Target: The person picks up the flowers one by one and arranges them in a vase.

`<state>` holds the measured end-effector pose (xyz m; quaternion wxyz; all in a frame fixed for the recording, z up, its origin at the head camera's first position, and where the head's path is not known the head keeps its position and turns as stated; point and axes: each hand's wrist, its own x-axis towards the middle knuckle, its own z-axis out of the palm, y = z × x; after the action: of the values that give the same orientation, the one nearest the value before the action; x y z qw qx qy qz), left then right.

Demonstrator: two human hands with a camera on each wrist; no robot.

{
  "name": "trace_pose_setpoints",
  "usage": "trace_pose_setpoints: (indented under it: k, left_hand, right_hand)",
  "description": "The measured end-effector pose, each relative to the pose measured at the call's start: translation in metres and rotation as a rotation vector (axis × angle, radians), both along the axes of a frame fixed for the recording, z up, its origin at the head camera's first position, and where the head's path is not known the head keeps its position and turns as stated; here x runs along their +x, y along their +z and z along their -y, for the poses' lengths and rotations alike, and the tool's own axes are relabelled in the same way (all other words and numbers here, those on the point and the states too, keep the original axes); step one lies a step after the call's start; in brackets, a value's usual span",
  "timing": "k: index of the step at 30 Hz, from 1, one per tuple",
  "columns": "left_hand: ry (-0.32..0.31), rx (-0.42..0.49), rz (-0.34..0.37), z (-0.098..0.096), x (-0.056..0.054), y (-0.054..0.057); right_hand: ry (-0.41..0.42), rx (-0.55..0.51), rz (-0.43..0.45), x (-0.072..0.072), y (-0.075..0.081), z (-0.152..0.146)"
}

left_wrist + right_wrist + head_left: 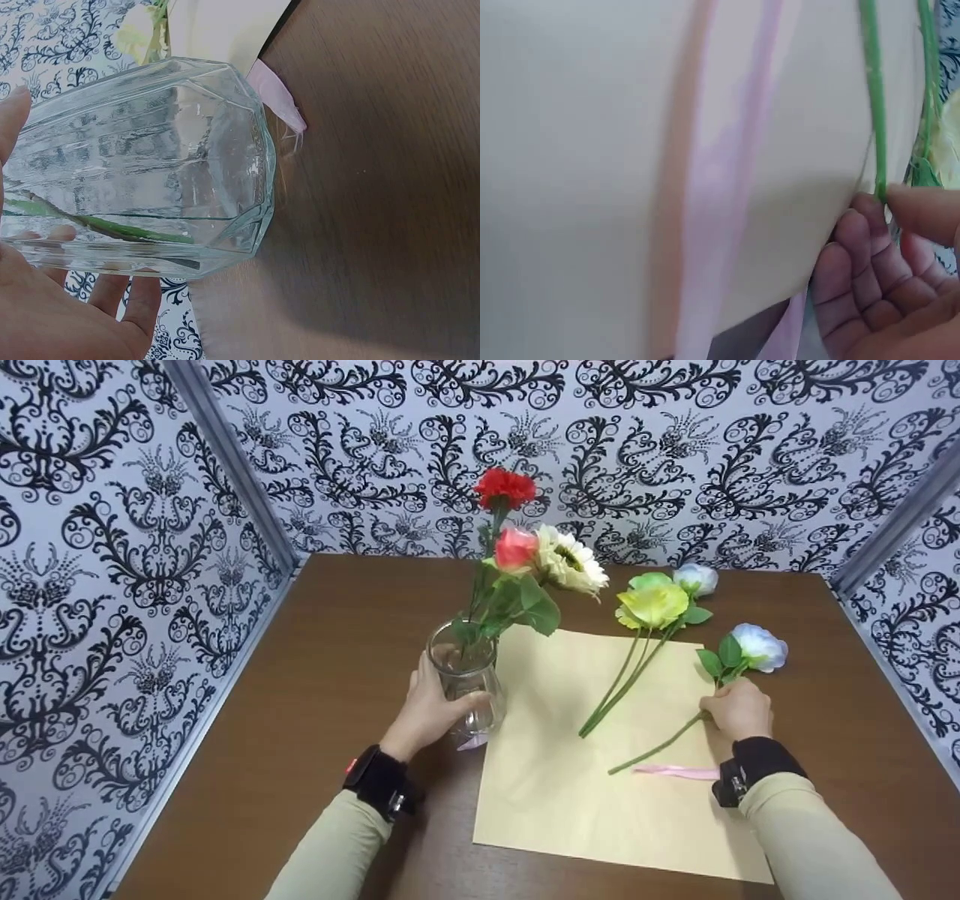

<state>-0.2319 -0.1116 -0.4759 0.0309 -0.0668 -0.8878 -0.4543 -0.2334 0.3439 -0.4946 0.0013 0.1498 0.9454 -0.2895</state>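
So, blue-flwr stem (876,97) btwn R fingers (926,214)

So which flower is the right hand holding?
The nearer blue flower, whose stem the right hand pinches. The farther blue flower and the yellow flower lie untouched; the rest stand in the glass vase.

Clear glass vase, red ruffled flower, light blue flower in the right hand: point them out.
Clear glass vase (139,154): left wrist view, on side wall.
Red ruffled flower (506,488): head view, on petals.
Held light blue flower (760,648): head view, on bloom.
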Motion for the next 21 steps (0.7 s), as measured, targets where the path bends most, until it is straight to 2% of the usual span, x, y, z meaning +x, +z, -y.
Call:
trace_pose_setpoints:
  k: [4, 12, 21]
  left_hand:
    - [-0.002, 0.0, 0.0, 0.0002, 0.0008, 0.0002]
    - [0.007, -0.004, -0.016, -0.0006, 0.0004, -0.0004]
    - [0.009, -0.009, -0.021, -0.0019, -0.0017, -0.0011]
  right_hand:
    - [-0.038, -0.037, 0.059, 0.0007, 0.0051, -0.0008]
    - [-0.069, -0.064, 0.119, -0.0016, 0.01, -0.0001]
    - [-0.065, -0.086, 0.161, -0.0064, 0.0029, -0.0064]
